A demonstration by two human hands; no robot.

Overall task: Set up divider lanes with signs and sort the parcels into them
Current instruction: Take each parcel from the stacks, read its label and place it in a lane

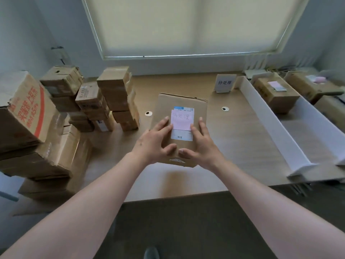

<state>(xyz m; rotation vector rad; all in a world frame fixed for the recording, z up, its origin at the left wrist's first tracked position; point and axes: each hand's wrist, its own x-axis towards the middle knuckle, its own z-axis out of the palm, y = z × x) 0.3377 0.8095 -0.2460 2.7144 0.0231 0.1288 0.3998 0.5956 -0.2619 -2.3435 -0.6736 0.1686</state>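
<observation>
A brown cardboard parcel (pixel 182 101) is held over the middle of the wooden table (pixel 233 135), with a white shipping label and a pink handwritten note (pixel 182 119) on top. My left hand (pixel 155 142) and my right hand (pixel 200 144) grip its near end, fingers spread on the top face and thumbs curled at the near edge. A white sign stand (pixel 225 83) with printed characters stands at the back. To its right a long white divider (pixel 270 124) runs from back to front. Beyond it a parcel with a pink note (pixel 276 94) lies in the lane.
Stacks of small brown parcels (pixel 115 96) fill the table's left side, with large cartons (pixel 24 111) piled at the far left. Another box (pixel 308 86) sits at the far right back. Two round cable holes (pixel 225 108) mark the tabletop. A window blind covers the wall behind.
</observation>
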